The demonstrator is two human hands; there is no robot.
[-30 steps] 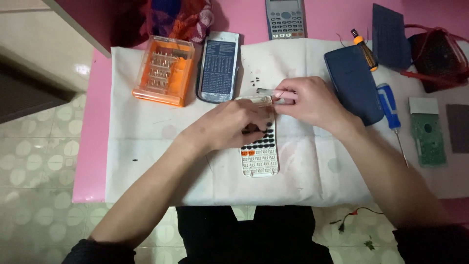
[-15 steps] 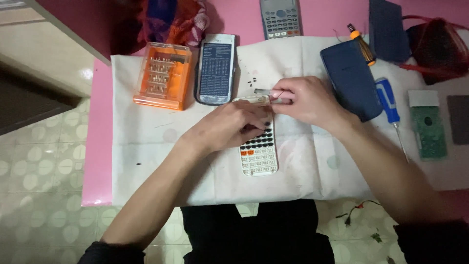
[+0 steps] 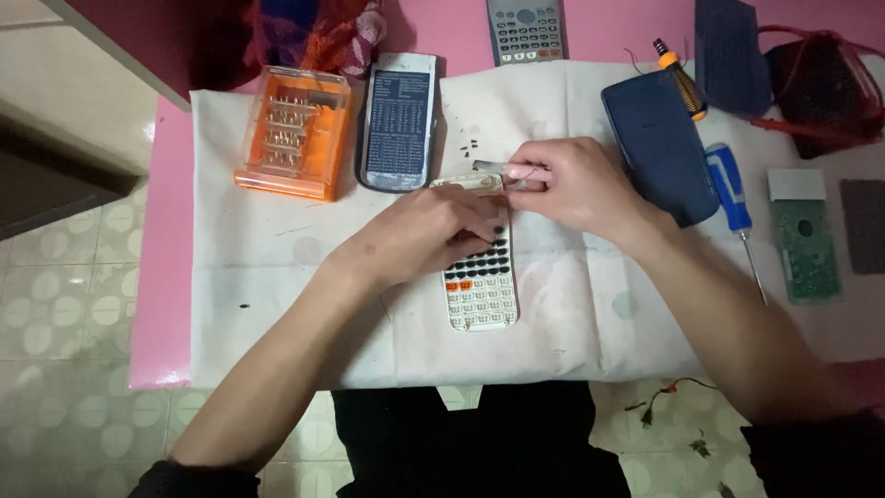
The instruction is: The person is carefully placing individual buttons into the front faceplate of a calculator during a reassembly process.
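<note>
The left hand (image 3: 433, 231) is pressing down on a white calculator (image 3: 479, 286) while the right hand (image 3: 567, 184) is pinching tweezers (image 3: 498, 168) at its top.

Both forearms reach in from the lower edge and angle toward the middle, the 2 hands nearly meeting. The left hand (image 3: 433, 231) lies palm down, fingers curled and pressed downward, a dark-painted nail showing at 1 fingertip. The right hand (image 3: 567, 184) sits just above and to its right, knuckles up, its grip pinched closed between thumb and fingers. Dark sleeves cover both arms near the elbows; the forearms are bare.
</note>
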